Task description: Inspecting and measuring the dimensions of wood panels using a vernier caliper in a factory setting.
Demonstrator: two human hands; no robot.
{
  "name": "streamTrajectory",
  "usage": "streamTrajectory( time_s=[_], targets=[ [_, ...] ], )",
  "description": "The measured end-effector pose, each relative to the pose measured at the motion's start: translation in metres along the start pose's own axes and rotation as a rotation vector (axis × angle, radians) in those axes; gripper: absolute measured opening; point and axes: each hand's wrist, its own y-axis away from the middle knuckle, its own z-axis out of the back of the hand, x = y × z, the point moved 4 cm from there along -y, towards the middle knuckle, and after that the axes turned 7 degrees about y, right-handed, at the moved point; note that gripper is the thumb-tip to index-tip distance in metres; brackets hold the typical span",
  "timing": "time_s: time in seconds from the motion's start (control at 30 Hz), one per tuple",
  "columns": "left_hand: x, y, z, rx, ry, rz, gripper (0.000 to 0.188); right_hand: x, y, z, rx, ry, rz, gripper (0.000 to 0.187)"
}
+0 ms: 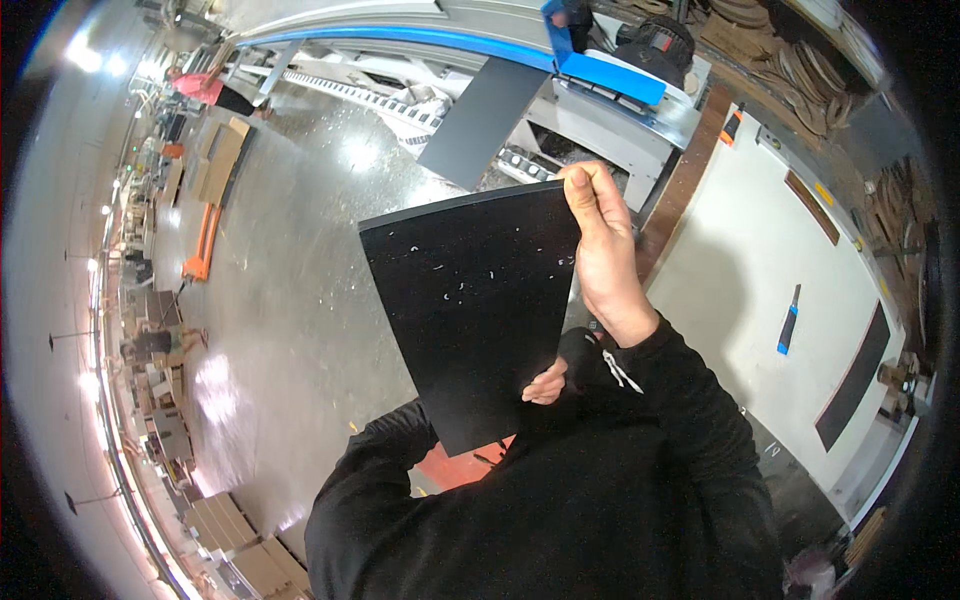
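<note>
Below, a polished concrete floor (300, 300) spans a workshop; a white bench (740, 270) stands right. Right hand (600, 240) and left hand (547, 383) grip a black panel (470, 310), hiding the machine (600, 110) base behind.

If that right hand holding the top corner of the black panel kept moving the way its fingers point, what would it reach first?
The right hand points up and away, toward the grey machine with the blue rail. Probably that machine's grey body comes first, just beyond the black panel. Depth is hard to judge in this bent view.
</note>
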Motion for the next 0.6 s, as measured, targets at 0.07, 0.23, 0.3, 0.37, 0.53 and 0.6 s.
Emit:
streamTrajectory(
  time_s=[0.07, 0.23, 0.3, 0.37, 0.53, 0.6],
  targets=[
    [0.007, 0.012, -0.002, -0.026, -0.033, 0.002, 0.066, 0.000, 0.004, 0.011, 0.004, -0.008, 0.013, 0.030],
    [0.015, 0.009, -0.015, -0.075, -0.134, 0.016, 0.066, 0.021, 0.016, 0.035, -0.061, -0.077, 0.072, 0.033],
    [0.025, 0.008, -0.018, -0.074, -0.174, 0.035, 0.066, 0.030, 0.025, 0.045, -0.045, 0.136, 0.112, 0.036],
    [0.028, -0.006, -0.023, -0.057, -0.214, 0.069, 0.066, 0.038, 0.034, 0.043, -0.110, 0.331, 0.334, 0.046],
    [0.017, -0.040, -0.030, 0.035, -0.317, 0.187, 0.067, 0.056, 0.056, 0.083, -0.116, 0.594, 0.432, 0.063],
    [-0.009, -0.078, -0.036, 0.044, -0.357, 0.216, 0.067, 0.064, 0.062, 0.117, -0.147, 0.412, 0.422, 0.065]
  ],
)
